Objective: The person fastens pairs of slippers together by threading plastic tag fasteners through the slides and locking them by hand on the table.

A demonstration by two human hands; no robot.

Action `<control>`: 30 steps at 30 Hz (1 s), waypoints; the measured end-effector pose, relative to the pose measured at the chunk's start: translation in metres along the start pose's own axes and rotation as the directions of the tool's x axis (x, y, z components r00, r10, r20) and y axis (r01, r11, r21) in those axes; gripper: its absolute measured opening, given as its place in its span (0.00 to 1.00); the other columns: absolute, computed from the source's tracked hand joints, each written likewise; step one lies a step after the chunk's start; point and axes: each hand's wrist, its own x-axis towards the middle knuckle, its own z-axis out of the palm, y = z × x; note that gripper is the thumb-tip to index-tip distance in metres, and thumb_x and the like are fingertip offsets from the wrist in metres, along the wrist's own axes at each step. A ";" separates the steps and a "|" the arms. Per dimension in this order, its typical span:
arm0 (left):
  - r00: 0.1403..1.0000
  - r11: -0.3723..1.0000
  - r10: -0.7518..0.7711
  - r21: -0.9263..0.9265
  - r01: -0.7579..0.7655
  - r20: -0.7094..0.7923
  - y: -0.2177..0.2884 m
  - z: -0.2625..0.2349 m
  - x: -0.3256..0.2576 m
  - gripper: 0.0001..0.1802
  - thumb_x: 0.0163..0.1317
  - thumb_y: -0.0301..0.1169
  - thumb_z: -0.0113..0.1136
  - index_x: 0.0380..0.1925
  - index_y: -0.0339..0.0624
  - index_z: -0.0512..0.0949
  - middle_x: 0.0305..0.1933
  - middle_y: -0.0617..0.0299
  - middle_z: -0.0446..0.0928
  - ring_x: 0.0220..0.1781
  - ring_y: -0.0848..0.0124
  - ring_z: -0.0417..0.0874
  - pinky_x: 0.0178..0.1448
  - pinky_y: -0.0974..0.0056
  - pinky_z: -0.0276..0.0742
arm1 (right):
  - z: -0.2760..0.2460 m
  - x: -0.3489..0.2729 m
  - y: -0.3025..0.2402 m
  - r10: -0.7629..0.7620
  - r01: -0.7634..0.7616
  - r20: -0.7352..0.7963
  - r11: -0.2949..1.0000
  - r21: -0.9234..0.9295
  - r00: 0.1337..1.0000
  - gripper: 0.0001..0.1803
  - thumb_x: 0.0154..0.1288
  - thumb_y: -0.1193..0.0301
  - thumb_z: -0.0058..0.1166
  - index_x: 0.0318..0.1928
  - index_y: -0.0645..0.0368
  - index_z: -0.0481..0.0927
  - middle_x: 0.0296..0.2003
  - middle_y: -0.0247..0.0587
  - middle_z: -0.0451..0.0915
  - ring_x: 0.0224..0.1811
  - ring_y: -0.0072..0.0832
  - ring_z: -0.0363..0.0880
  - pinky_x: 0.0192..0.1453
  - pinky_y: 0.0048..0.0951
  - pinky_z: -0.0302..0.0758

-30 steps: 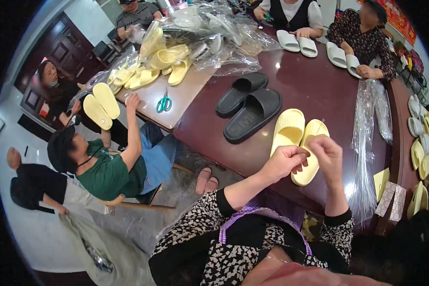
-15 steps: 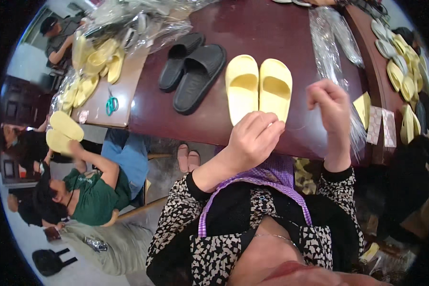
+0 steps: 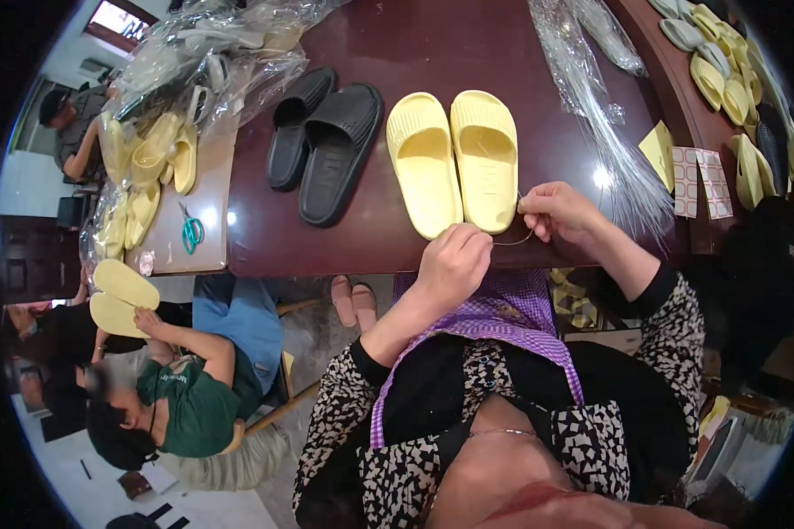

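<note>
A pair of yellow slide slippers (image 3: 423,176) lies side by side on the dark red table, heels toward me. At the heels, my left hand (image 3: 454,264) is closed in a pinch, its knuckles up, against the slippers' near edge. My right hand (image 3: 558,212) pinches beside the right slipper's heel. A thin pale strand (image 3: 525,238) curves between the two hands, an end in each pinch. Left of the yellow pair rests a pair of black slides (image 3: 342,154), one partly behind the other. The fingertips of my left hand are mostly hidden.
A fan of thin pale strands (image 3: 622,167) lies right of the slippers, near patterned cards (image 3: 701,181). Teal-handled scissors (image 3: 191,232) and bagged slippers (image 3: 163,150) occupy the left. A co-worker in green (image 3: 190,379) sits at left holding yellow slippers (image 3: 122,300). More slippers pile up far right.
My right hand has come down and left to the slippers' heel, and the strand now shows between my hands. My left hand has moved slightly nearer me. The whole view has shifted.
</note>
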 end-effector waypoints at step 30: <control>0.989 0.915 0.131 0.377 -0.145 0.064 0.027 -0.026 0.014 0.12 0.46 0.23 0.57 0.34 0.34 0.75 0.30 0.58 0.71 0.28 0.64 0.74 0.32 0.63 0.72 | 0.025 0.028 -0.011 0.032 -0.042 0.043 0.968 0.247 0.999 0.07 0.66 0.71 0.49 0.34 0.63 0.75 0.22 0.31 0.76 0.18 0.16 0.71 0.20 0.19 0.70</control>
